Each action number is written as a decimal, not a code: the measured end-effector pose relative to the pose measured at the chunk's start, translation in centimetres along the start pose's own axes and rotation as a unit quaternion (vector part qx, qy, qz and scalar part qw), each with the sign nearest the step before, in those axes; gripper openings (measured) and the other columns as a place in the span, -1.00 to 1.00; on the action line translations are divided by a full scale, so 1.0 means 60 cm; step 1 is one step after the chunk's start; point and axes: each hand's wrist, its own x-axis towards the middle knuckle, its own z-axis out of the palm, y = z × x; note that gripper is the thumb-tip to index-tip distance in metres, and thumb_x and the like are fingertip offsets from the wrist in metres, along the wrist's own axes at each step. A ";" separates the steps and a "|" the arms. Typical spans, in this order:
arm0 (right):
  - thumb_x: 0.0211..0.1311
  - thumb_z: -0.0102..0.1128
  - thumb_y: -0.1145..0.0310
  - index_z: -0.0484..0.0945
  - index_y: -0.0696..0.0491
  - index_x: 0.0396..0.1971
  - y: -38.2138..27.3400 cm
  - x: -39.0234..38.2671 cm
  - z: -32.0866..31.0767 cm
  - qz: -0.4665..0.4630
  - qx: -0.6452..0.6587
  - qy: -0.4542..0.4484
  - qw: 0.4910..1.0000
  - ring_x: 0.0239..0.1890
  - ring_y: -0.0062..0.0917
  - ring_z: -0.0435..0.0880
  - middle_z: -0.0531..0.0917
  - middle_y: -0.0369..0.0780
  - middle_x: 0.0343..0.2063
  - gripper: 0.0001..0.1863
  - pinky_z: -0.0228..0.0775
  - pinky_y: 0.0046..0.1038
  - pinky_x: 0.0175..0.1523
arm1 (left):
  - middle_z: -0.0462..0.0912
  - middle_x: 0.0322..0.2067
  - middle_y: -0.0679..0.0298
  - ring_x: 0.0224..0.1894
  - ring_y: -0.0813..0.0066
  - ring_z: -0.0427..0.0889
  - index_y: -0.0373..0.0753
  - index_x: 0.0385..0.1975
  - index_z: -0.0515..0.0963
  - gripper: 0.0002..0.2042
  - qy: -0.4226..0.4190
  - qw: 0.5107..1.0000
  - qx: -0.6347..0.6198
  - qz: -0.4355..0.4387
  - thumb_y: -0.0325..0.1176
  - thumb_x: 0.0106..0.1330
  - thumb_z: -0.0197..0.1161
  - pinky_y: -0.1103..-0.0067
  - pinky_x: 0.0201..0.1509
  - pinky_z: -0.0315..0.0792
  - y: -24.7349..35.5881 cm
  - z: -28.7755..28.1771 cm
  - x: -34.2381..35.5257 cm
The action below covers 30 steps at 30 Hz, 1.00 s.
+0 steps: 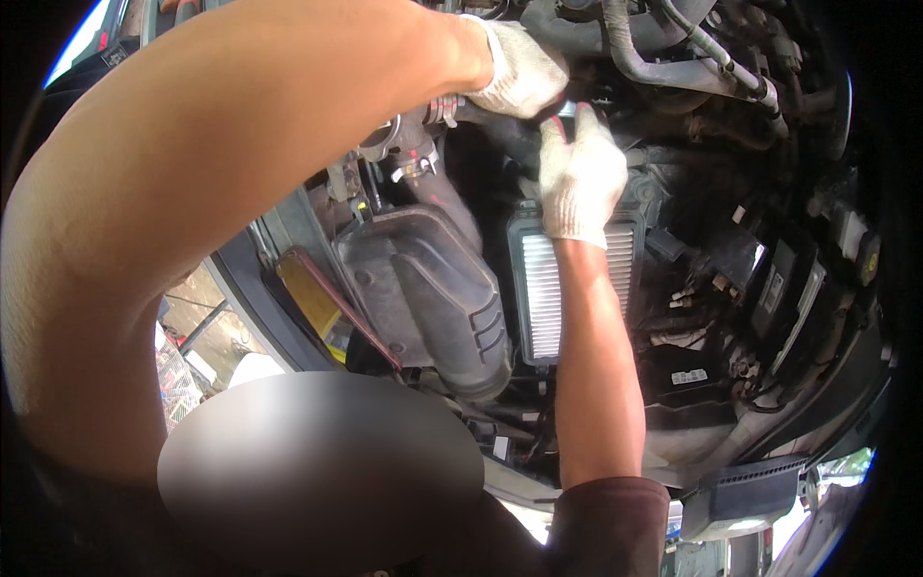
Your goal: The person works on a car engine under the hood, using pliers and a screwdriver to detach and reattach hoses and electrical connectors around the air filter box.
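I look down into a car's engine bay. My left hand, in a white knit glove, reaches across from the left and is closed around a black intake hose near its metal clamp. My right hand, also gloved, comes up from below and grips the same hose joint just beside the left hand, with a small metal part between them. Under my right wrist lies a white pleated air filter in its open black housing. The black air-box cover lies tilted to the left of the filter.
Black hoses and pipes run across the top. A battery and fuse boxes sit at the right. The car's front edge curves along the bottom right. A blurred patch covers the lower left; ground shows beyond the fender.
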 end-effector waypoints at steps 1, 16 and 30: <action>0.42 0.37 0.16 0.66 0.25 0.19 -0.003 0.001 0.001 -0.001 0.008 0.002 1.000 0.12 -0.01 0.79 0.73 0.13 0.15 -0.48 0.62 -0.18 0.26 | 0.81 -0.23 -0.04 -0.13 -0.11 0.81 -0.27 -0.17 0.74 -0.72 -0.001 1.000 -0.001 -0.002 -0.21 0.53 0.16 0.15 -0.03 0.69 0.000 0.000 -0.002; 0.27 0.32 0.34 0.64 0.24 0.22 0.003 0.006 0.003 0.002 0.007 -0.038 0.999 0.10 -0.05 0.79 0.74 0.10 0.13 -0.47 0.63 -0.17 0.23 | 0.83 -0.17 0.02 -0.08 -0.03 0.82 -0.24 -0.22 0.77 -0.69 -0.033 0.995 -0.024 -0.092 -0.19 0.48 0.13 0.18 0.03 0.69 0.059 -0.036 -0.016; 0.34 0.34 0.24 0.66 0.22 0.23 0.002 0.001 -0.001 0.016 0.001 -0.029 0.999 0.19 -0.05 0.76 0.70 0.12 0.22 -0.47 0.60 -0.18 0.31 | 0.85 -0.15 0.06 -0.07 0.00 0.82 -0.21 -0.18 0.82 -0.73 -0.007 0.998 -0.029 -0.048 -0.24 0.40 0.21 0.22 0.01 0.68 0.033 -0.028 -0.013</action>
